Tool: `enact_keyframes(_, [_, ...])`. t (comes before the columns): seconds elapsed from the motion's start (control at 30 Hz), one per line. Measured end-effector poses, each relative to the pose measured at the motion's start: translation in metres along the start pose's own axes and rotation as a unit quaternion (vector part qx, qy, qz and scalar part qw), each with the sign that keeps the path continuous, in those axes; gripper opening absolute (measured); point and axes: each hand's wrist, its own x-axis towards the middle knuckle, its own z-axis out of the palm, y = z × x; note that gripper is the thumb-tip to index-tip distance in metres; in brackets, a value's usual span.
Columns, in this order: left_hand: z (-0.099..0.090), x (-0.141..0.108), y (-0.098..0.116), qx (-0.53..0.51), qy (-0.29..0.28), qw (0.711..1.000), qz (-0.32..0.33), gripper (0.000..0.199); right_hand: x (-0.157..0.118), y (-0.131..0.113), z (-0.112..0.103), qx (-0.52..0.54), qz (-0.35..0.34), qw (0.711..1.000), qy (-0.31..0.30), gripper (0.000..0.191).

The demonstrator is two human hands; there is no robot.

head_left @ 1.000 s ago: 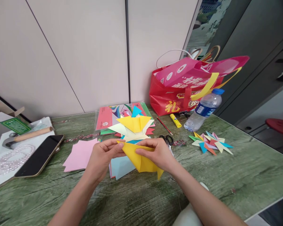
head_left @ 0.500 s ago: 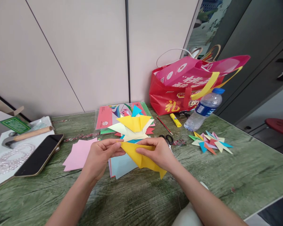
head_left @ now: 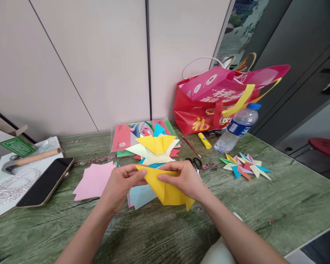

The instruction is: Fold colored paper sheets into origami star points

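Note:
A creased sheet of yellow paper [head_left: 166, 190] hangs between both hands above the table's near middle. My left hand [head_left: 126, 181] is closed, thumb and fingers pinching its upper left corner. Farther right, my right hand [head_left: 183, 178] pinches the top edge, thumb in front and fingers behind. Below and behind the sheet lies a stack of light blue paper [head_left: 140, 196]. Pink sheets [head_left: 95, 181] rest left of my left hand. Beyond the hands sits a pile of folded pieces, with a yellow folded piece [head_left: 155, 144] on top.
Black scissors [head_left: 197, 162], a red pencil [head_left: 191, 146] and a yellow glue stick [head_left: 204, 140] lie behind my right hand. A bottle [head_left: 238, 128], a red bag [head_left: 198, 110] and a multicoloured paper star [head_left: 246, 165] stand right. Leftward are a phone [head_left: 45, 181] and a hammer [head_left: 33, 159].
My left hand has shifted slightly right along the yellow paper, its thumb now further over the corner. The sheet's lower part has tipped down and spread a little. My right hand keeps its pinch.

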Motion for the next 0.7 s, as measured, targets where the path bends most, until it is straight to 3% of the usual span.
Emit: enact_keyframes(0.7, [0.0,-0.0006,0.0001,-0.004,0.008,1.0,0.004,0.017,0.0005,-0.0002,-0.0008,0.025,0.021,0.999,-0.006,0.014])
